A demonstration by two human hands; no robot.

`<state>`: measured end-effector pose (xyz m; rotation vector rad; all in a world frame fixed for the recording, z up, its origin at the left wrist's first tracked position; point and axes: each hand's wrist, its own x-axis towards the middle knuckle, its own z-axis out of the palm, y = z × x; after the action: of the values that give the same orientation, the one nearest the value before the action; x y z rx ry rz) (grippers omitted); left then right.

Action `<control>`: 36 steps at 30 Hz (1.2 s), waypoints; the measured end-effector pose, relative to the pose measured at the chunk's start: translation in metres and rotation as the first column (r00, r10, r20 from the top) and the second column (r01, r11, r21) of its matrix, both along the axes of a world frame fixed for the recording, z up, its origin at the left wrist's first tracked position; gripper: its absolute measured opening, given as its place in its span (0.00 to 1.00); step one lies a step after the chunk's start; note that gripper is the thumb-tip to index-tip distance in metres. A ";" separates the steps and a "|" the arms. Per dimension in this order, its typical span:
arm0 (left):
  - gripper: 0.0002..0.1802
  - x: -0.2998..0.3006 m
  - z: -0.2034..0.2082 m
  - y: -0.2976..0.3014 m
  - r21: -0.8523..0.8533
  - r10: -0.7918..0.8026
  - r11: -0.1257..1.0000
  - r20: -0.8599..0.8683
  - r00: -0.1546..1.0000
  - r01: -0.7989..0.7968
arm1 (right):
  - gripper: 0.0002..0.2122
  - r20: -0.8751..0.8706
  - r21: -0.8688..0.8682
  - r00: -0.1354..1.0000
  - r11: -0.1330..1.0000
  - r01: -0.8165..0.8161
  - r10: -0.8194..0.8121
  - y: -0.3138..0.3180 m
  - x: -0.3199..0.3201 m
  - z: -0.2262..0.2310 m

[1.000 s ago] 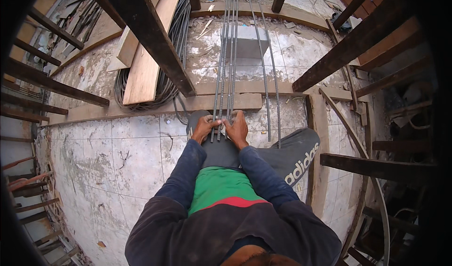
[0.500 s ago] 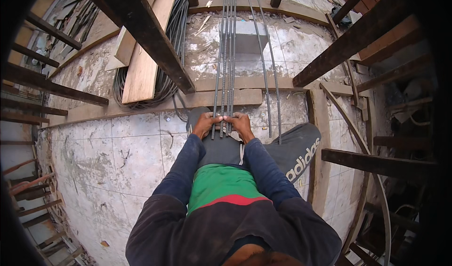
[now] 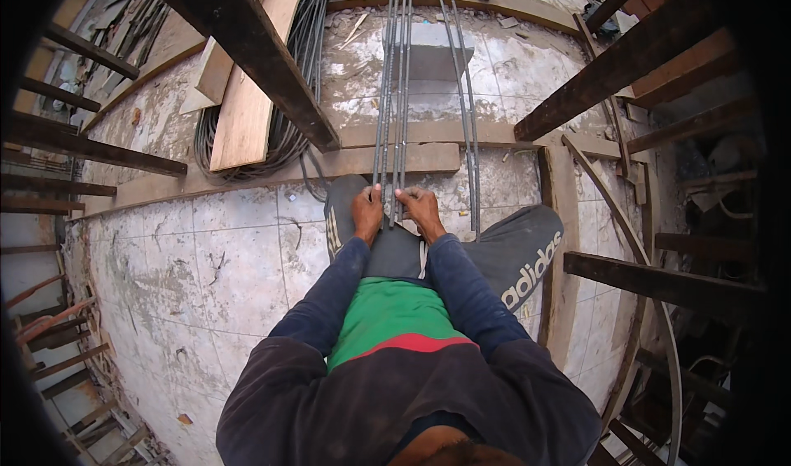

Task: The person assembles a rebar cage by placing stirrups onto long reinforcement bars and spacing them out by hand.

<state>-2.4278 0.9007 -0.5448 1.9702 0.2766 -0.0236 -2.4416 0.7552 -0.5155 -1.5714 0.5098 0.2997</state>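
Note:
Several long grey steel rods, rebar (image 3: 395, 112), run from the far edge toward my lap, their near ends lying between my hands. My left hand (image 3: 367, 212) is closed at the left rods, thumb upright against them. On the other side my right hand (image 3: 422, 212) is closed around the right rods, its thumb pointing inward; its lower fingers are partly hidden. Two more rods (image 3: 470, 136) lie apart to the right, their ends by my bent leg. Beneath the rods sits a grey block (image 3: 432, 60).
A wooden beam (image 3: 387, 161) crosses just beyond my knees. At the far left, planks (image 3: 241, 124) lie over coiled rods (image 3: 301, 62). Dark wooden posts (image 3: 264, 62) slant in on both sides, and another beam (image 3: 560, 260) stands right of my leg.
My hands have moved slightly apart and upward, and the rods between them now form two groups with a gap. The two rods at the right have drawn closer together.

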 end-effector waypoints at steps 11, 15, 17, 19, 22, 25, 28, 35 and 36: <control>0.19 0.000 0.042 -0.004 -0.323 -0.063 0.946 -0.232 0.971 -0.015 | 0.13 0.031 0.111 0.999 0.994 0.005 -0.008 -0.004 -0.005 0.008; 0.20 -0.002 0.045 -0.003 -0.360 -0.048 0.932 -0.197 0.979 -0.027 | 0.12 0.115 -0.016 0.993 1.000 0.023 -0.021 0.001 -0.004 -0.001; 0.20 -0.002 0.039 -0.003 -0.348 -0.044 0.937 -0.180 0.983 -0.022 | 0.13 0.061 -0.036 0.998 0.999 0.009 -0.007 0.005 -0.005 -0.005; 0.21 0.000 0.030 -0.002 -0.277 -0.025 0.961 -0.132 0.991 -0.013 | 0.13 0.104 -0.075 0.994 0.997 -0.010 0.018 0.008 -0.008 -0.008; 0.22 0.002 0.017 -0.002 -0.129 -0.010 0.992 -0.030 1.000 0.006 | 0.13 0.134 -0.081 0.991 0.997 0.004 0.007 0.011 -0.016 -0.011; 0.22 0.001 0.012 0.000 -0.109 -0.019 0.994 -0.008 1.000 0.018 | 0.11 0.068 0.052 0.997 0.998 -0.035 0.031 0.012 -0.020 -0.010; 0.22 -0.001 0.014 0.004 -0.185 -0.062 0.982 -0.104 0.993 0.042 | 0.11 0.061 0.085 0.998 0.996 -0.033 0.027 0.013 -0.021 -0.005; 0.14 -0.002 0.027 0.011 -0.489 -0.173 0.866 -0.103 0.980 0.102 | 0.12 0.111 0.087 0.994 0.996 -0.011 0.002 0.012 -0.025 0.018; 0.14 -0.003 0.028 0.011 -0.487 -0.167 0.866 -0.077 0.983 0.109 | 0.12 0.106 0.044 0.994 0.999 -0.033 0.028 0.012 -0.024 0.020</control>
<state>-2.4304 0.9117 -0.5170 1.4858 0.1819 -0.2776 -2.4659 0.7669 -0.4953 -1.5431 0.3948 0.2478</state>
